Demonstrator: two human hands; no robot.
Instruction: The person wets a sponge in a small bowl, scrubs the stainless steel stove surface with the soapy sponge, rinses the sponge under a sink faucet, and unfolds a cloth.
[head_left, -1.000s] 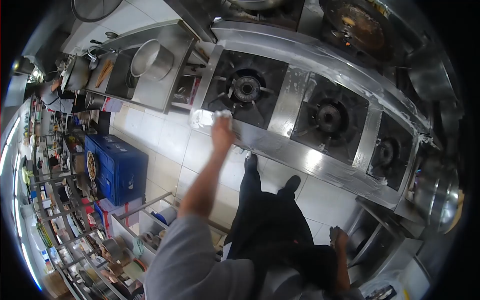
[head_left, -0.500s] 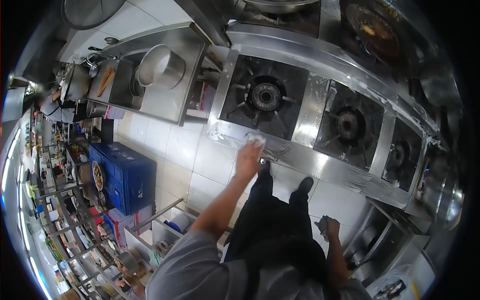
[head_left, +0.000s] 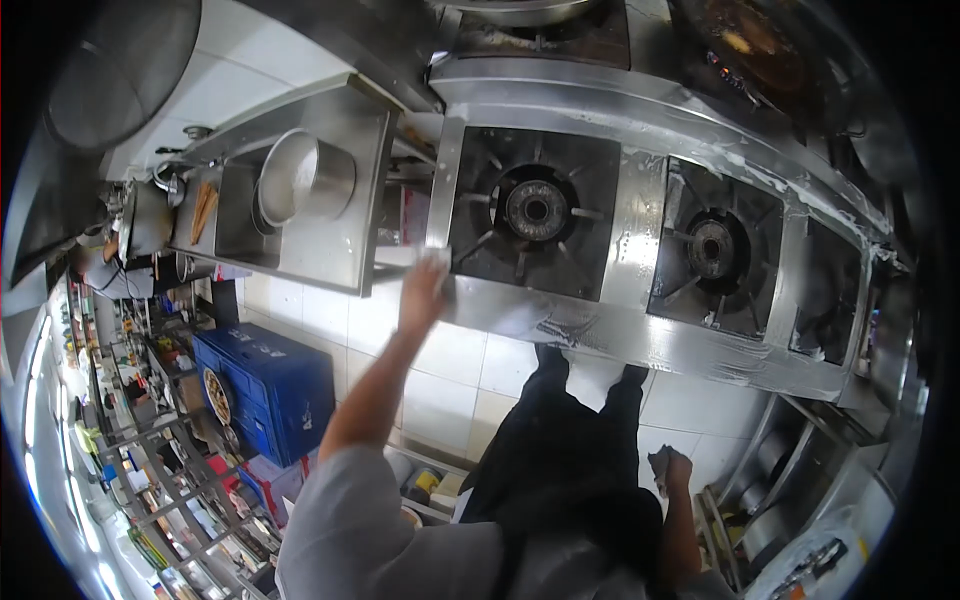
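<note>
My left hand (head_left: 423,295) reaches to the front left corner of a steel gas stove (head_left: 637,215) and presses a whitish cloth (head_left: 436,256) on its rim. The fingers are closed over the cloth, and motion blurs them. Close by is the left burner (head_left: 537,208) with its black grate. Soapy streaks (head_left: 570,328) cover parts of the front edge. My right hand (head_left: 678,470) hangs low by my right leg, closed on a small grey cloth-like thing (head_left: 659,460) whose kind is unclear.
A steel sink bench (head_left: 340,245) with a large pot (head_left: 315,180) stands left of the stove. Behind me on the left are a blue crate (head_left: 270,385) and crowded shelving (head_left: 165,490). Another person (head_left: 115,275) is at the far left. A wok (head_left: 745,50) sits at the back right.
My left hand has slid left along the front edge to the corner with the cloth. My view has shifted a little. My right hand stays low, still holding the grey thing.
</note>
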